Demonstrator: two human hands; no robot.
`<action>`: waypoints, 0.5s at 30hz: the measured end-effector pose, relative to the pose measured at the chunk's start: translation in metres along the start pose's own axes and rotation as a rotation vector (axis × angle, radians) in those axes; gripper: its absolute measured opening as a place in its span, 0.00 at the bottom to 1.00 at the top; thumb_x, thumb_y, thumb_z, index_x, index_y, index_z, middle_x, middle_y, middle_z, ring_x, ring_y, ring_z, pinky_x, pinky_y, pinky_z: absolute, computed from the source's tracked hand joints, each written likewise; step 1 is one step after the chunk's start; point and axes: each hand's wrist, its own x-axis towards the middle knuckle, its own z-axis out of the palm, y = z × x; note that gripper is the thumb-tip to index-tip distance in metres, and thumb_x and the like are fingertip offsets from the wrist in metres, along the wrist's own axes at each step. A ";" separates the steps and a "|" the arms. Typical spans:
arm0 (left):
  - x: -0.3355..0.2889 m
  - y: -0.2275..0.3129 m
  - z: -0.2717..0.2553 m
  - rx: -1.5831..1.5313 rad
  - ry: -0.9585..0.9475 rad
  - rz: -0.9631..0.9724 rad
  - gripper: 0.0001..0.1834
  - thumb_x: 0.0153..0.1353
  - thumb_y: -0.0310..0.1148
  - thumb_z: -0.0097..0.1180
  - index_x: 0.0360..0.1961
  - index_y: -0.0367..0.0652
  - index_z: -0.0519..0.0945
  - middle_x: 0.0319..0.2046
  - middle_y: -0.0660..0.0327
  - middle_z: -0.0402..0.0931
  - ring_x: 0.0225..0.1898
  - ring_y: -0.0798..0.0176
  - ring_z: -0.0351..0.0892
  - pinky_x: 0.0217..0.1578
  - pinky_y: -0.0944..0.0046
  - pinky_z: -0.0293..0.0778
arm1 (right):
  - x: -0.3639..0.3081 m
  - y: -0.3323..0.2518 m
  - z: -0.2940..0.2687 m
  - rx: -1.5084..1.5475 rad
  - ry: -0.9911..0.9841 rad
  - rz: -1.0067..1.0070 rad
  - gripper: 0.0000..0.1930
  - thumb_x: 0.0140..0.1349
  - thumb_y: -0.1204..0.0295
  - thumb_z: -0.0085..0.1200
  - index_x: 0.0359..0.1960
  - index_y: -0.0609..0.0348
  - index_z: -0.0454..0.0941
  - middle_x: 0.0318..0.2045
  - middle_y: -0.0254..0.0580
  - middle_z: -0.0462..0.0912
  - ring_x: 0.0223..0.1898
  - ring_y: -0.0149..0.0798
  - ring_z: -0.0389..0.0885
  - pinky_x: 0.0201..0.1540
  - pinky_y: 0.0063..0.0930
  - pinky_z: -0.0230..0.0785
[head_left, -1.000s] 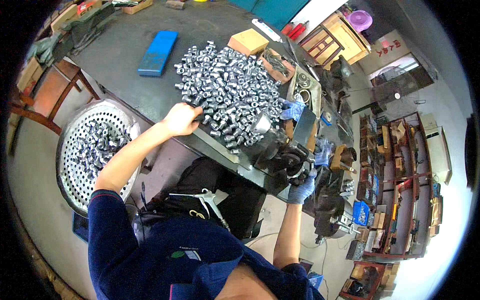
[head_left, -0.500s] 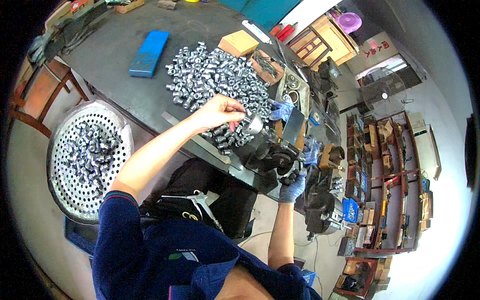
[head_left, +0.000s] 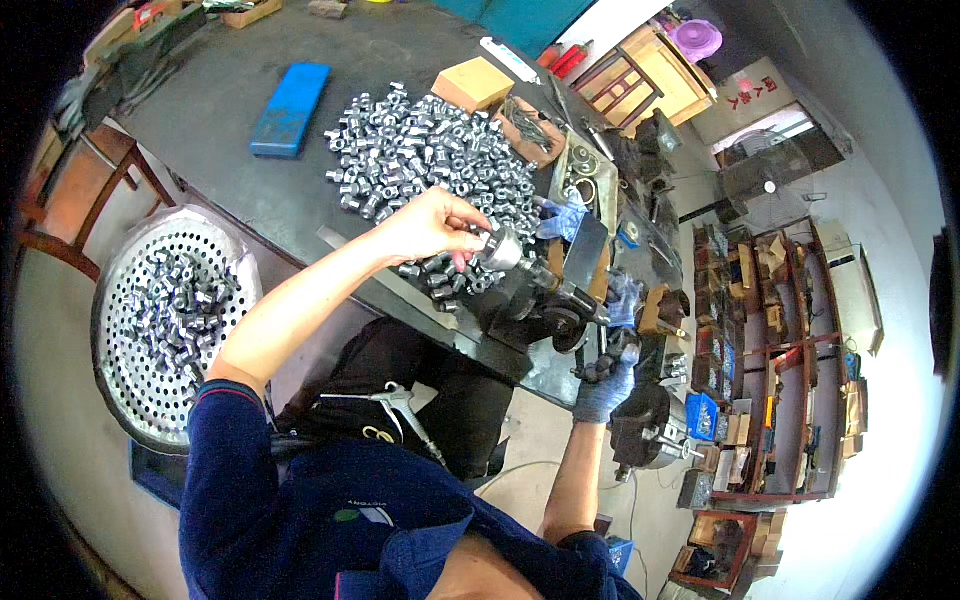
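Observation:
My bare left hand (head_left: pixel 440 225) is closed, thumb and fingers pinched at the mouth of a silver chuck (head_left: pixel 502 249) on a small bench machine (head_left: pixel 560 305). A shiny metal fitting seems to be between the fingertips, mostly hidden by them. My right hand (head_left: pixel 608 388), in a grey-blue glove, has its fingers wrapped round a dark handle (head_left: pixel 592 368) at the machine's right end. Beyond the left hand lies a large heap of metal hex fittings (head_left: pixel 430 155). A smaller group of fittings (head_left: pixel 440 280) lies just below that hand.
A perforated metal tray (head_left: pixel 115 345) with more fittings stands at left. On the table (head_left: pixel 225 185) are a blue box (head_left: pixel 290 110), a yellow block (head_left: pixel 474 84) and a loose blue glove (head_left: pixel 563 215). An air gun (head_left: pixel 400 400) rests by my lap. Shelves (head_left: pixel 770 370) stand at right.
My right hand has moved a little right and toward me, with the dark handle in its grip. My left hand stays at the chuck, nearly still.

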 end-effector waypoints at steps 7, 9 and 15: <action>0.003 -0.007 -0.007 -0.175 -0.090 -0.076 0.15 0.58 0.25 0.51 0.45 0.26 0.72 0.27 0.51 0.78 0.24 0.60 0.80 0.27 0.66 0.76 | 0.002 -0.012 0.006 0.021 0.002 0.057 0.16 0.57 0.53 0.52 0.28 0.53 0.70 0.13 0.25 0.64 0.11 0.19 0.57 0.10 0.13 0.50; 0.003 -0.002 -0.006 -0.135 -0.116 -0.082 0.15 0.58 0.25 0.52 0.45 0.27 0.72 0.28 0.51 0.78 0.26 0.61 0.80 0.28 0.66 0.77 | 0.008 -0.014 -0.001 0.004 -0.014 0.040 0.19 0.57 0.51 0.52 0.28 0.56 0.72 0.11 0.26 0.63 0.10 0.21 0.56 0.11 0.15 0.50; 0.004 -0.001 -0.006 -0.126 -0.110 -0.081 0.14 0.56 0.23 0.53 0.44 0.27 0.73 0.30 0.52 0.78 0.27 0.61 0.81 0.31 0.66 0.77 | 0.024 -0.024 0.006 0.017 -0.076 -0.036 0.18 0.57 0.52 0.52 0.27 0.54 0.71 0.12 0.24 0.62 0.11 0.19 0.56 0.10 0.14 0.49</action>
